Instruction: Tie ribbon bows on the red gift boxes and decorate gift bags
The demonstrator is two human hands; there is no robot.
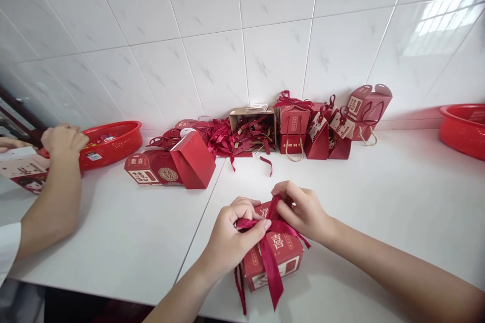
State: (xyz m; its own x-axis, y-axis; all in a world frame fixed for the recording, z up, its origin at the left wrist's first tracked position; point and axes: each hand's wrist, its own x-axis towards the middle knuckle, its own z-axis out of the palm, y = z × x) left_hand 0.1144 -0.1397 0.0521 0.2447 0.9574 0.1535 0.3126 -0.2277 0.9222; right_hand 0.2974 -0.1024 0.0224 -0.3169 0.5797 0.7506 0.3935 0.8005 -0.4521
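Observation:
A small red gift box point(291, 252) with pale lettering lies on the white table in front of me. A dark red ribbon point(271, 275) crosses its top in a bow, with one tail hanging over the near side. My left hand point(238, 232) pinches a loop of the ribbon between thumb and fingers at the box's left. On the far right side, my right hand point(303, 209) grips another part of the ribbon, pulled up from the middle. A twisted red cord handle point(240, 287) dangles beside the box's left edge.
Along the tiled wall stand several red gift boxes point(293, 121), a cardboard box point(275, 128) of ribbon pieces and a heap of ribbons point(222, 136). More red boxes point(170, 164) lie left. Red plastic basins point(113, 144) sit at both sides. A co-worker's arm point(56, 192) handles a box at far left.

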